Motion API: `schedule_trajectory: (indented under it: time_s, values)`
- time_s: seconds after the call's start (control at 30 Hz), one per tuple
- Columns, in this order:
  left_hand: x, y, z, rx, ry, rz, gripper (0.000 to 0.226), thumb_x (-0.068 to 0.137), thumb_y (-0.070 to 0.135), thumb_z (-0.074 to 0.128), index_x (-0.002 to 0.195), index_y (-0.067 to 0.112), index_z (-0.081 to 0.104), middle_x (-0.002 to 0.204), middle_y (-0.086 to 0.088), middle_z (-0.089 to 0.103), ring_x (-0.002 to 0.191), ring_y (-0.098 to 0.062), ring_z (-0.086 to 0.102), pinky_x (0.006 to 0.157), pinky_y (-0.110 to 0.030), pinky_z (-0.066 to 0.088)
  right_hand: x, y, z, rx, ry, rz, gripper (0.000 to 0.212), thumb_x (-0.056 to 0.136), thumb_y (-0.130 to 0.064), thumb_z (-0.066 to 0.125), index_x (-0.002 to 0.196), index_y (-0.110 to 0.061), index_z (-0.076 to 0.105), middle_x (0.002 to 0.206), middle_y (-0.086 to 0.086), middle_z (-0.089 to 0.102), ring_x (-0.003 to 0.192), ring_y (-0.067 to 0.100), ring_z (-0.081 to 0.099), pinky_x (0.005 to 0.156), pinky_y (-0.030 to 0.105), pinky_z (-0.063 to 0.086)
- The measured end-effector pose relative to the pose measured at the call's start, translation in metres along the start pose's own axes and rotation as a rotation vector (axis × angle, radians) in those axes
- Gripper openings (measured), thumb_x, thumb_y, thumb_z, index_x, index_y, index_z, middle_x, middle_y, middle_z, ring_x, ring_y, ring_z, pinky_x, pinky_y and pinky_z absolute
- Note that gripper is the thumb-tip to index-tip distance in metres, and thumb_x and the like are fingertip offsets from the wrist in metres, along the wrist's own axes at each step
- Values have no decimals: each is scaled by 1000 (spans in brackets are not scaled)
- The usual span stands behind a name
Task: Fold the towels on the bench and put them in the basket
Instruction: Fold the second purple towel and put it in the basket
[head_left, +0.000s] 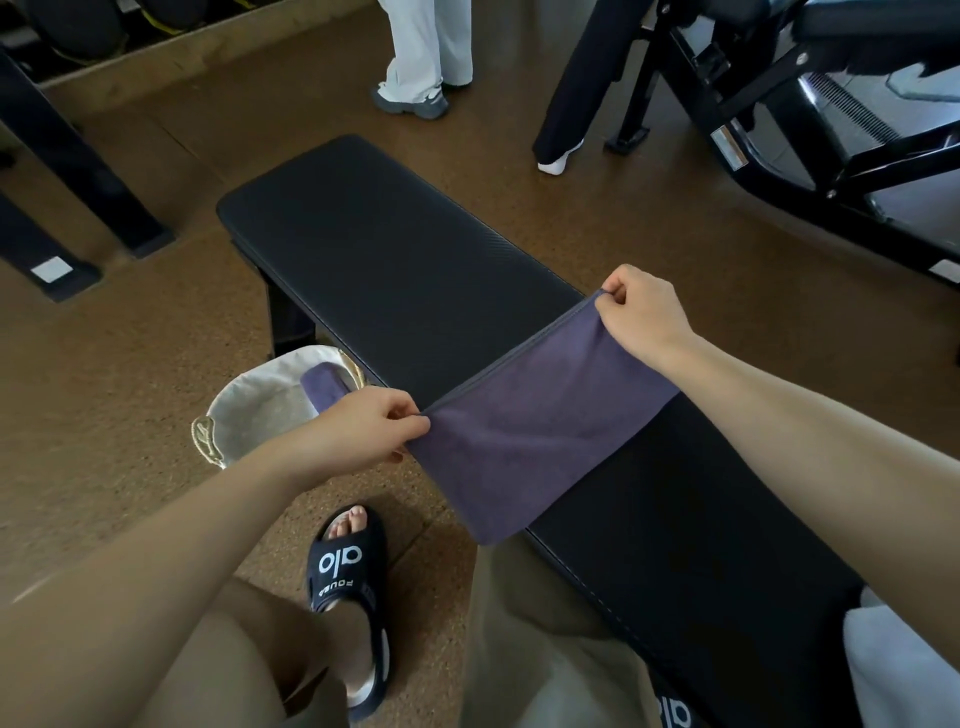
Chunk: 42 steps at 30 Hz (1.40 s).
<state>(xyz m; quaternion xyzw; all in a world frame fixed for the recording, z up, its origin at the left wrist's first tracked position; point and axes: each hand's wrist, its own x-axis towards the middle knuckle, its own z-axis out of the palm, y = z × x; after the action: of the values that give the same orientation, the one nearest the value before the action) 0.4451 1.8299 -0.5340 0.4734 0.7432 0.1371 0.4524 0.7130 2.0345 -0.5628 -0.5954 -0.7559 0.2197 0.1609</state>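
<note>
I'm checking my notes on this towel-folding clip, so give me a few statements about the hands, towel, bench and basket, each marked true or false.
1. Both hands pinch the top edge of the purple towel. True: the left hand and the right hand each hold a corner.
2. The towel lies flat on the floor. False: it hangs stretched between the hands over the black bench.
3. The basket stands on the bench. False: it stands on the floor beside the bench.
4. Another purple towel already rests in the basket. True.
5. The far end of the bench holds a pile of towels. False: it is bare.
</note>
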Motion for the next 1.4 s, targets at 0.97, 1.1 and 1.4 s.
schedule_trajectory:
  time_s: [0.97,1.1,1.4]
  values:
    - [0,0,4,-95,112,-26,20,97,15,66,86,5,53,78,-12,73,68,-18,76,65,-29,63,4,1,21,-117,87,-7,19,107,-24,48,119,-12,55,116,10,64,101,20,64,81,31,54]
    - [-3,0,4,-43,114,31,10,98,12,63,97,6,55,93,-12,70,70,-21,76,71,-37,65,1,2,19,-111,81,-70,19,107,-20,45,122,-15,54,120,10,60,103,21,62,80,31,51]
    - [1,-3,3,-4,138,9,7,94,10,66,92,7,61,87,-7,72,68,-15,73,65,-27,62,4,-1,19,-144,81,-96,18,107,-22,46,119,-14,57,118,11,61,99,21,63,83,35,56]
